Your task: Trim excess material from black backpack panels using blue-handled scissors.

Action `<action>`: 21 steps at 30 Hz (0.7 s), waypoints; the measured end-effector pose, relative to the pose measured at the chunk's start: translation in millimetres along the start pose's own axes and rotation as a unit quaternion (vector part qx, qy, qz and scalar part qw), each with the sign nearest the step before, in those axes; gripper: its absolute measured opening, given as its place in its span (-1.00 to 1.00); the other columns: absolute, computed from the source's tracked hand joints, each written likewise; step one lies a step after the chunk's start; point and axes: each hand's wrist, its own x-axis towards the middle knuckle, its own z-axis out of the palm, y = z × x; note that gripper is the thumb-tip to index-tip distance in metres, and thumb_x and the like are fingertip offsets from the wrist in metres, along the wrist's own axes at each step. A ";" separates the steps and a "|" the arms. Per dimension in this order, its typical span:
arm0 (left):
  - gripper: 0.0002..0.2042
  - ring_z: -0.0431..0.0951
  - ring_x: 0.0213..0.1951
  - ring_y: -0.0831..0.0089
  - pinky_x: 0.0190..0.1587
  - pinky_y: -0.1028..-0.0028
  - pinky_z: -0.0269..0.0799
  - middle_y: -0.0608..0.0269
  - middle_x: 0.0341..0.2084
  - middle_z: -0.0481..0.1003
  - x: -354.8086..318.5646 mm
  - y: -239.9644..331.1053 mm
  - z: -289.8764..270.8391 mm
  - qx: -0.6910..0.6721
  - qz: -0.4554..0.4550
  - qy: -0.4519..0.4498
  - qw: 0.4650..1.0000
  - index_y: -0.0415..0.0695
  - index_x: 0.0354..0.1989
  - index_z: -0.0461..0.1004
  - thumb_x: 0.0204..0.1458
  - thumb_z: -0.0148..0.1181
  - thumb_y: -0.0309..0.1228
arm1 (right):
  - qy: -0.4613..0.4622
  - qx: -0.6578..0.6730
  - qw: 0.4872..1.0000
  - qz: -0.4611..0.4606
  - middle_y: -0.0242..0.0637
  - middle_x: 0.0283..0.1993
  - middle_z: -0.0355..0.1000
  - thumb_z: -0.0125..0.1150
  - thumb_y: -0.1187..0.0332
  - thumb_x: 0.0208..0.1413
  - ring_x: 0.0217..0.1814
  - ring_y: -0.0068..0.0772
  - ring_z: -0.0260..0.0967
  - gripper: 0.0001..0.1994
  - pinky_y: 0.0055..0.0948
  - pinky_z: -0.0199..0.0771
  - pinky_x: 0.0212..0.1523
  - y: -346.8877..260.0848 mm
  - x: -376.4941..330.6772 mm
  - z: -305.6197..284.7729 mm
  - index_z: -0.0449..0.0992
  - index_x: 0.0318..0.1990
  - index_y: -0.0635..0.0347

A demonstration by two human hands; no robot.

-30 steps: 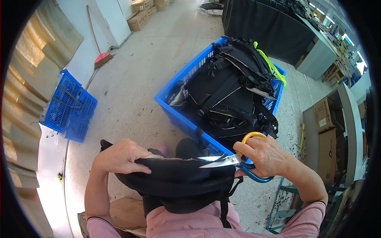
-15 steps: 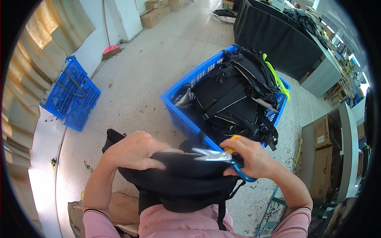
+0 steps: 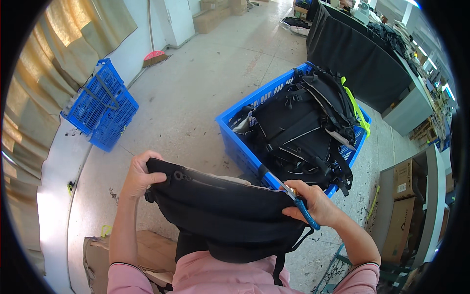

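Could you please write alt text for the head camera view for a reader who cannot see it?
A person holds a black backpack on their lap, left hand gripping its top edge, right hand holding blue-handled scissors at it. Beyond stands a blue crate of black backpacks.

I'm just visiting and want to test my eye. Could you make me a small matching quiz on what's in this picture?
Things:
1. black backpack
2. scissors
3. large blue crate
4. folded blue crates

Places:
A. leaning by the curtained wall
B. in the right hand
C. full of black backpacks
D. across the lap, its left end gripped by the left hand

Pairs: 1-D, 2-B, 3-C, 4-A
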 end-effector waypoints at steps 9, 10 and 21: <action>-0.71 0.53 -0.36 0.45 -0.26 0.47 0.46 0.19 -0.44 0.52 -14.3 -3.1 15.0 -0.107 0.123 0.066 0.984 -0.17 -0.39 0.43 -0.32 0.39 -0.58 | -0.043 -0.336 0.941 -0.016 -0.19 -0.26 0.33 0.32 -0.23 -0.33 -0.15 -0.21 0.31 -0.23 -0.29 0.33 -0.20 -33.2 -3.0 -33.8 0.33 -0.02 0.11; -0.72 0.53 -0.35 0.43 -0.25 0.47 0.46 0.18 -0.44 0.52 -15.1 -2.5 16.1 -0.102 0.129 0.073 0.984 -0.17 -0.39 0.43 -0.31 0.39 -0.58 | -0.044 -0.337 0.940 -0.016 -0.19 -0.26 0.33 0.32 -0.23 -0.33 -0.15 -0.21 0.31 -0.23 -0.29 0.33 -0.20 -36.3 -2.4 -34.6 0.33 -0.02 0.11; -0.74 0.53 -0.36 0.38 -0.25 0.44 0.45 0.14 -0.47 0.51 -37.9 2.9 24.9 -0.071 0.172 0.124 0.975 -0.19 -0.42 0.43 -0.31 0.38 -0.58 | -0.113 -0.301 0.944 -0.076 -0.18 -0.49 0.40 0.28 -0.08 -0.15 -0.40 -0.25 0.42 -0.48 -0.41 0.41 -0.44 -51.9 10.7 -31.4 0.38 -0.23 0.19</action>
